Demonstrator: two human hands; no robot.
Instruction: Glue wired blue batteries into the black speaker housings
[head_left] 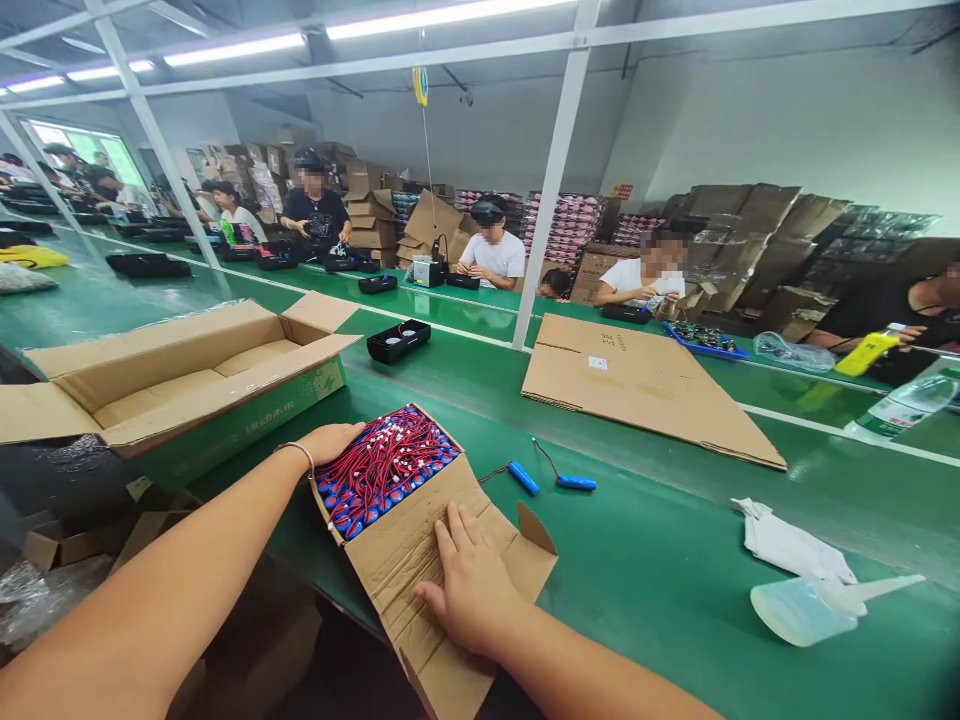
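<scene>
A small cardboard box lies tilted at the green bench's near edge, its long lid folded back toward me. Inside, blue cylindrical batteries stand packed in rows under a tangle of red and black leads with white connectors. My left hand, a bracelet at its wrist, rests along the box's far left side with fingers stretched out; its thumb is hidden. Flat on the opened lid lies my right hand, fingers spread. Two loose batteries, one nearer and one farther right, lie beyond the lid with their leads.
A large open carton stands at left. Behind are a black plastic housing and a flattened cardboard sheet. To the right lie a white cloth, a squeeze bottle and a clear bottle. Several co-workers sit across the bench.
</scene>
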